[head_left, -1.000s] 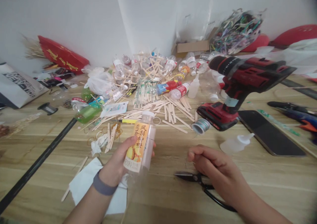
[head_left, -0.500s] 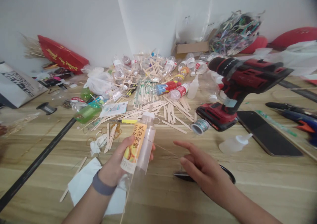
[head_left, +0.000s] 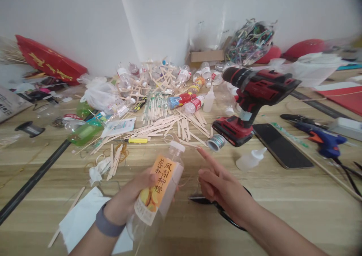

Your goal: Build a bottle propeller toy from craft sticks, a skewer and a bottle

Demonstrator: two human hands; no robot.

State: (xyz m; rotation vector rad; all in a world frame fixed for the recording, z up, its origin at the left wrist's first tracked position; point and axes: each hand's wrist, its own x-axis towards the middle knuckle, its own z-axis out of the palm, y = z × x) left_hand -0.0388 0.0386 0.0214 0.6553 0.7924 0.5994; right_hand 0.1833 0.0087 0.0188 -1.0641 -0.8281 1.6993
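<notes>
A clear plastic bottle with an orange and white label and a white cap tilts up to the right. Wrapped round its left side is my left hand, the fingertips showing behind it. To the right, my right hand points its index finger up and left while the other fingers curl in. A thin line runs from the bottle toward that hand; whether the curled fingers hold it is unclear. Black-handled scissors lie partly under my right hand.
A red drill stands at right, near a phone, a wire spool, a small squeeze bottle and a blue glue gun. Wooden sticks and bottles lie behind. White paper and a black bar are at left.
The view has turned rightward, showing more of the glue gun. The bottle in my left hand has moved lower in view and tilts more. My right index finger points further upward.
</notes>
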